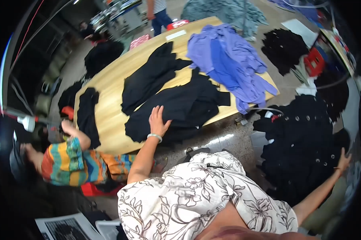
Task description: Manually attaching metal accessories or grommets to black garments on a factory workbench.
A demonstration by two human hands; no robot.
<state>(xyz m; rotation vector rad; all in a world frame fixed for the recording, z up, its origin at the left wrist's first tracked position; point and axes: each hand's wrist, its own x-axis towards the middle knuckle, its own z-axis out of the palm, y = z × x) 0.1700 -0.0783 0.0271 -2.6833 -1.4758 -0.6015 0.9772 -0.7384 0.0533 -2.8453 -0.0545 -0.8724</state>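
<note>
My left hand (pixel 159 123) lies flat, fingers spread, on a black garment (pixel 180 106) at the near edge of the wooden table (pixel 108 116). A bracelet circles that wrist. Beyond it, a second black garment (pixel 146 76) is laid out on the tabletop. Far to the right, my right hand (pixel 342 163) reaches to the outer edge of a large heap of black garments (pixel 296 148) with metal rings or eyelets. Its fingers look apart, and I see nothing held in them.
Purple garments (pixel 228 60) cover the table's right end. A narrow black piece (pixel 87 116) lies at its left end, near a seated person in a colourful shirt (pixel 64 162). Black piles (pixel 284 50) and a red plastic stool (pixel 314 62) stand at the right. Another person (pixel 158 16) stands beyond the table.
</note>
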